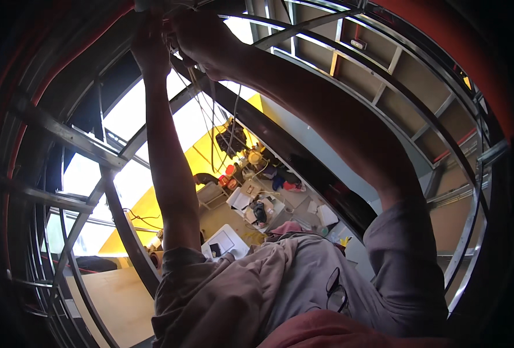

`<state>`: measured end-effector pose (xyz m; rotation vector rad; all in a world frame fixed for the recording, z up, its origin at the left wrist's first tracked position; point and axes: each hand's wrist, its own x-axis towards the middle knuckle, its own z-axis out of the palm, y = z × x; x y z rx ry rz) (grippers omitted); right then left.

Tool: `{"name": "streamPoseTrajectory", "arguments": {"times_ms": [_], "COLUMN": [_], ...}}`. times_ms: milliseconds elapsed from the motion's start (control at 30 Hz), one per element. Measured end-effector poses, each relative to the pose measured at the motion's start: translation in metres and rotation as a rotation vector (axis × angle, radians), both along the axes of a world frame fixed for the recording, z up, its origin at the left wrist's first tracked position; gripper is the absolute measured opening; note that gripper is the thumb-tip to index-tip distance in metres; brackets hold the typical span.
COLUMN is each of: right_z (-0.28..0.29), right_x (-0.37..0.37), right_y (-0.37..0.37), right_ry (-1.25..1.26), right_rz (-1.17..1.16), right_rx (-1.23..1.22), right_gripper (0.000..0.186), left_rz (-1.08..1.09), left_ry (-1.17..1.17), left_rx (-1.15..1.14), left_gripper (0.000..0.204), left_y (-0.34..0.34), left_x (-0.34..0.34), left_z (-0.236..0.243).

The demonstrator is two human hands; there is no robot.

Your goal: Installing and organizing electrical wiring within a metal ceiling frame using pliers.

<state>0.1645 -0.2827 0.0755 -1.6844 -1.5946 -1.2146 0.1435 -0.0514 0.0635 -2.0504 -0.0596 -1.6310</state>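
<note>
Both my arms are raised to the top of the view. My left hand (151,43) is closed at a dark overhead fitting, its fingertips and what they grip too shadowed to make out. Just right of it, my right hand (202,40) has its fingers curled beside several thin cables (212,130), which hang down from between and below my hands; what it holds is hidden. A long dark beam (294,162) runs diagonally under my right forearm.
Metal framing (413,98) curves around both sides. Bright panels (124,110) and a yellow wall (118,238) are at left. Far below lie a cluttered floor area (263,200), a white bin-like object (222,240) and a wooden board (106,290).
</note>
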Motion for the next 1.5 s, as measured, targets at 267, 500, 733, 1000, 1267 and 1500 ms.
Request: {"name": "streamPoseTrajectory", "arguments": {"times_ms": [267, 500, 733, 1000, 1267, 1500], "right_z": [-0.006, 0.045, 0.082, -0.004, 0.060, 0.040], "right_x": [0.023, -0.020, -0.017, 0.107, 0.020, 0.050], "right_y": [-0.179, -0.311, -0.414, -0.287, -0.081, -0.100], "right_ry": [0.093, 0.669, 0.157, 1.014, 1.198, 0.319], "right_rz": [0.303, 0.009, -0.242, 0.179, 0.604, 0.392], "right_rx": [-0.310, -0.363, -0.799, -0.873, -0.329, -0.445], "right_gripper": [0.017, 0.042, 0.025, 0.061, 0.026, 0.023], "left_rz": [-1.203, -0.553, -1.019, -1.162, -1.016, -1.090], "left_ry": [-0.079, -0.267, -0.147, -0.137, -0.151, -0.135], "left_rx": [-1.179, -0.188, -1.232, -1.207, -1.104, -1.137], "left_gripper": [0.016, 0.019, 0.027, 0.025, 0.021, 0.017], "left_y": [-0.069, -0.004, -0.092, -0.078, -0.056, -0.054], "left_x": [0.000, 0.019, 0.000, 0.011, 0.006, 0.006], "left_z": [0.008, 0.011, 0.013, 0.011, 0.003, 0.000]}}
